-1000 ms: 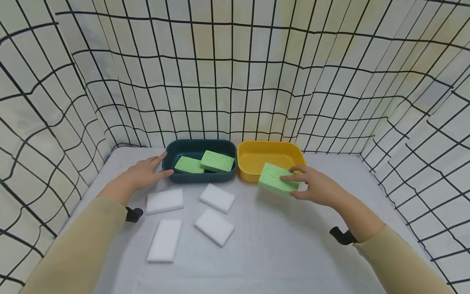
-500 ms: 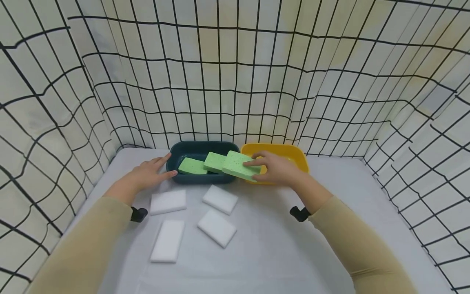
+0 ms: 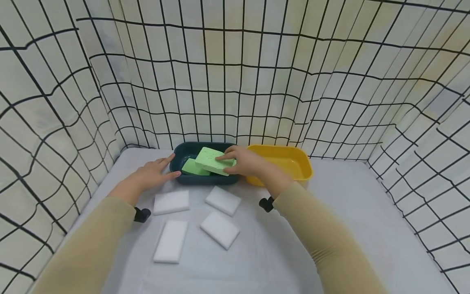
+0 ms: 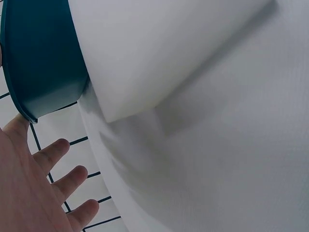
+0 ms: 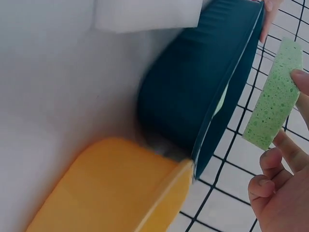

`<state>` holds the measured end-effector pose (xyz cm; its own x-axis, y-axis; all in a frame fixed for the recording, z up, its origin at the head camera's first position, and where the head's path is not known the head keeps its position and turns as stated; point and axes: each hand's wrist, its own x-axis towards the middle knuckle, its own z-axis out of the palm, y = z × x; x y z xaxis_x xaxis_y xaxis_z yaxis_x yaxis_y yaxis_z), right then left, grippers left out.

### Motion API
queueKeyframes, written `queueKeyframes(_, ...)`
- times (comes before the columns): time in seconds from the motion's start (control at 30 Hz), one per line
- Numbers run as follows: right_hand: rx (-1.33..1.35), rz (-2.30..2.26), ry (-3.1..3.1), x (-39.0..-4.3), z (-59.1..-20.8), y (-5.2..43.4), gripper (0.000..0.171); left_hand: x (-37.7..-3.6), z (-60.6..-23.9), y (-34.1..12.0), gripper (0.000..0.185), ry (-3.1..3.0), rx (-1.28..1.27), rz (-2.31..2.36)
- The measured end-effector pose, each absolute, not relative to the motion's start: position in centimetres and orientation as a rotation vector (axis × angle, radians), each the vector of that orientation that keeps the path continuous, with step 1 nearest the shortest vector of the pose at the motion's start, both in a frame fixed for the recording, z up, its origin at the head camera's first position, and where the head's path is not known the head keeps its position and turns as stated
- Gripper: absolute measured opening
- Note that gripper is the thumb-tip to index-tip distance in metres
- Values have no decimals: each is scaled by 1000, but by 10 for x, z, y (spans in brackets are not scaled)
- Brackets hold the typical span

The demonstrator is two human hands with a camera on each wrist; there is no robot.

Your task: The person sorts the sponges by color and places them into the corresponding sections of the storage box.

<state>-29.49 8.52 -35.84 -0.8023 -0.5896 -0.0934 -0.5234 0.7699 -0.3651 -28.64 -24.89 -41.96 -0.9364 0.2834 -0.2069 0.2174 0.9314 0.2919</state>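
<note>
From the head view, the right hand [image 3: 245,162] pinched a green sponge [image 3: 212,161] over the dark teal bin [image 3: 178,154], while the left hand [image 3: 152,175] lay flat, fingers straight, touching that bin's side (another green sponge [image 3: 191,167] lay inside, under the fingers).

Left wrist view: relaxed fingers [image 4: 53,153] just beside the bin [image 4: 38,58], near a white sponge [image 4: 159,43].

Right wrist view: fingertips [image 5: 301,77] gripped the sponge [image 5: 273,96] beyond the bin's rim [image 5: 227,96]; the yellow bin [image 5: 111,188] touched it.

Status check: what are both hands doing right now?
Right hand holds green sponge over teal bin. Left hand touches bin. Nothing blocking.
</note>
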Motion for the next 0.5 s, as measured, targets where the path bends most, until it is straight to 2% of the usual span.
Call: queueKeyframes(0.5, -817, -439, 2687, -307, -372, 39, 44, -286, -420, -249, 99, 2841, 355, 382)
